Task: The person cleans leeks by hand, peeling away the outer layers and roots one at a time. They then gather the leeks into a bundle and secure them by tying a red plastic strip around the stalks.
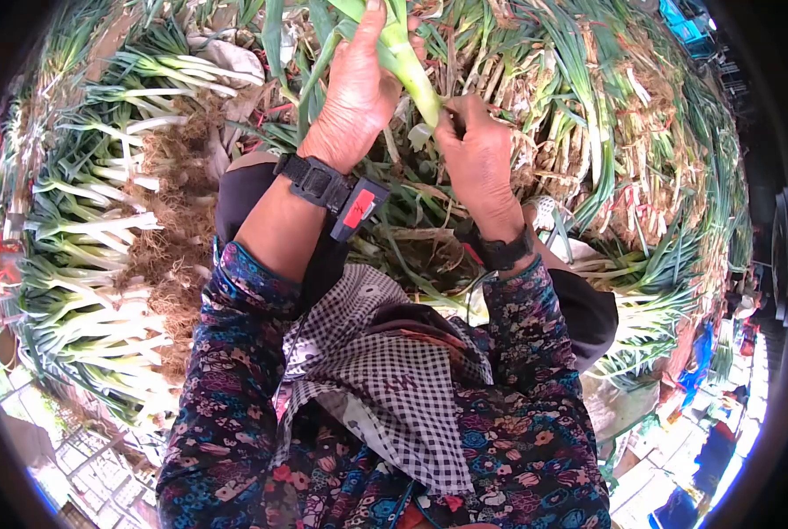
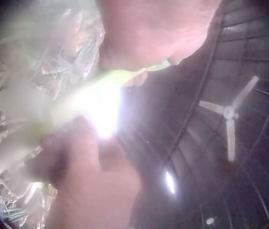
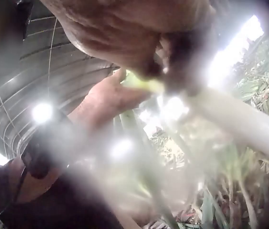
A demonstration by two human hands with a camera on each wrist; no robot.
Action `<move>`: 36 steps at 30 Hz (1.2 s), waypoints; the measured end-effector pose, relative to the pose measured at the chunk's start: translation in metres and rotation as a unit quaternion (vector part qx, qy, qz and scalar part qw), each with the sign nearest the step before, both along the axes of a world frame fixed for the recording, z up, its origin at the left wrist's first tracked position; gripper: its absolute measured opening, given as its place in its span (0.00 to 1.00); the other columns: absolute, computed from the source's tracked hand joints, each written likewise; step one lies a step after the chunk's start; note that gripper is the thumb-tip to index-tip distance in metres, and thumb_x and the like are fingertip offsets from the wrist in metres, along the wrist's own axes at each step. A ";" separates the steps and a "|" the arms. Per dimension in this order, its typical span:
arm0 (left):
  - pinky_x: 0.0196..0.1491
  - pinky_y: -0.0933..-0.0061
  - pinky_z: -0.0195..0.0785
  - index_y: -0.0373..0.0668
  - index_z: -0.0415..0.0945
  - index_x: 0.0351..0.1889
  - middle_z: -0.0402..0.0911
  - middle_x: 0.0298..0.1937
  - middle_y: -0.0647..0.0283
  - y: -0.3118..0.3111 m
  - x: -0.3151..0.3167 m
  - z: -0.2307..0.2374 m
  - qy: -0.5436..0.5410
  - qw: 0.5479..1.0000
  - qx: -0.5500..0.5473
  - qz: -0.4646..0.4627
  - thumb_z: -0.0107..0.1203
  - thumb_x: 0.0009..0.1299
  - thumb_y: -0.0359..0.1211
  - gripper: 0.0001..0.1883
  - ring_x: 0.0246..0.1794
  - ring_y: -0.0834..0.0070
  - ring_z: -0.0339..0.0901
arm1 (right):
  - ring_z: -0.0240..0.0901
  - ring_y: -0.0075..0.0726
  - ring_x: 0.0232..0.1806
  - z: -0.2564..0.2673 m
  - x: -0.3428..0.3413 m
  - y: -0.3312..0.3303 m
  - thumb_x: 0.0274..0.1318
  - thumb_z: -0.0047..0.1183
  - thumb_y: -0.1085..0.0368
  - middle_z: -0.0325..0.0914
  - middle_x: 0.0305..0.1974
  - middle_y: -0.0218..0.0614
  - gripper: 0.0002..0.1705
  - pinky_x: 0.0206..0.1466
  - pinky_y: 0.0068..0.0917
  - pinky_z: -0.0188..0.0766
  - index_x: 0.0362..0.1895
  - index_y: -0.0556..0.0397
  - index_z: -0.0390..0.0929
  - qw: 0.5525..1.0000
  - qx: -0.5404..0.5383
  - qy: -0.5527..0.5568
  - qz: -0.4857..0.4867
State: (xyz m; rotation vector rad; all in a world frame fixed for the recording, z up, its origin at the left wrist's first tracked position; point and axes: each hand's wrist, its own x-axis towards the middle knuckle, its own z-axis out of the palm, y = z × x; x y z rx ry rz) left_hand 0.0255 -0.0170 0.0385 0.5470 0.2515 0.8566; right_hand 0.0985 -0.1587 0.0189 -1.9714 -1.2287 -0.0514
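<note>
From beside the person, I see 1 leek (image 1: 421, 86) held up between 2 hands, beyond the checked cloth (image 1: 407, 375) on the lap. I'd guess it is light, with a firm, fairly stiff shaft and floppy green leaves that could fold or tear under a hard pull. The skin looks smooth, so it might slip if damp, and a tight squeeze could bruise it. The best hold, to my mind, is on the shaft just below where the leaves part, with another light grip nearer the pale end.

The left hand (image 1: 357, 90) wraps the leek near its leaves. The right hand (image 1: 482, 148) is narrow, thumb and finger pinching it farther down; I cannot tell whether they have the shaft itself or a loose skin. The pale end runs on past that hand. To the cloth's left lies a row of rooted leeks (image 1: 116, 225); beyond it, toward the right, a tangled heap (image 1: 588, 115).
</note>
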 end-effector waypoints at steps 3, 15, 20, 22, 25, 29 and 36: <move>0.46 0.67 0.69 0.41 0.70 0.52 0.76 0.42 0.60 -0.001 -0.002 -0.002 0.005 1.000 0.004 -0.007 0.54 0.70 0.47 0.22 0.40 0.70 0.72 | 0.75 0.59 0.26 -0.008 0.004 0.003 0.46 0.57 0.69 0.75 0.22 0.50 0.08 0.30 0.45 0.71 0.31 0.56 0.73 1.000 0.014 0.015 -0.009; 0.29 0.77 0.67 0.46 0.71 0.42 0.72 0.25 0.69 0.013 -0.023 0.025 -0.002 0.999 0.024 0.039 0.51 0.66 0.62 0.28 0.24 0.78 0.71 | 0.80 0.50 0.31 -0.163 0.092 -0.083 0.51 0.54 0.60 0.80 0.27 0.51 0.17 0.39 0.41 0.75 0.34 0.66 0.77 0.888 -0.171 0.323 -0.277; 0.26 0.76 0.65 0.47 0.71 0.42 0.72 0.26 0.68 0.029 -0.028 0.015 -0.045 0.998 0.024 0.033 0.51 0.65 0.62 0.28 0.22 0.78 0.68 | 0.76 0.55 0.38 -0.192 0.103 -0.162 0.59 0.48 0.54 0.77 0.35 0.58 0.23 0.45 0.44 0.71 0.45 0.64 0.73 0.963 -0.248 0.104 -0.032; 0.23 0.77 0.62 0.45 0.71 0.38 0.70 0.23 0.69 0.022 -0.021 0.027 0.003 0.998 -0.011 0.063 0.48 0.68 0.61 0.27 0.19 0.78 0.66 | 0.75 0.48 0.37 -0.102 0.059 -0.131 0.60 0.50 0.56 0.77 0.34 0.53 0.22 0.44 0.41 0.71 0.49 0.61 0.71 0.940 -0.187 0.280 0.055; 0.35 0.72 0.69 0.43 0.71 0.51 0.75 0.42 0.63 0.035 -0.017 -0.006 -0.125 0.991 -0.008 -0.053 0.52 0.68 0.57 0.28 0.36 0.75 0.71 | 0.72 0.34 0.34 -0.057 0.023 -0.092 0.59 0.54 0.61 0.76 0.34 0.43 0.22 0.41 0.33 0.70 0.55 0.58 0.69 0.876 -0.216 0.406 0.145; 0.32 0.76 0.67 0.39 0.69 0.55 0.72 0.31 0.65 0.014 -0.005 -0.015 0.029 0.999 0.036 -0.028 0.48 0.68 0.60 0.34 0.27 0.77 0.66 | 0.67 0.23 0.27 -0.066 -0.017 -0.096 0.55 0.58 0.69 0.75 0.30 0.36 0.23 0.33 0.24 0.68 0.55 0.56 0.70 0.920 -0.139 0.348 0.115; 0.31 0.80 0.68 0.37 0.70 0.53 0.72 0.28 0.67 -0.042 0.007 -0.009 0.058 0.990 0.128 -0.015 0.40 0.74 0.56 0.30 0.25 0.81 0.69 | 0.62 0.15 0.16 0.007 -0.021 -0.052 0.59 0.54 0.66 0.68 0.20 0.25 0.10 0.17 0.19 0.60 0.42 0.59 0.72 0.914 -0.077 0.379 0.120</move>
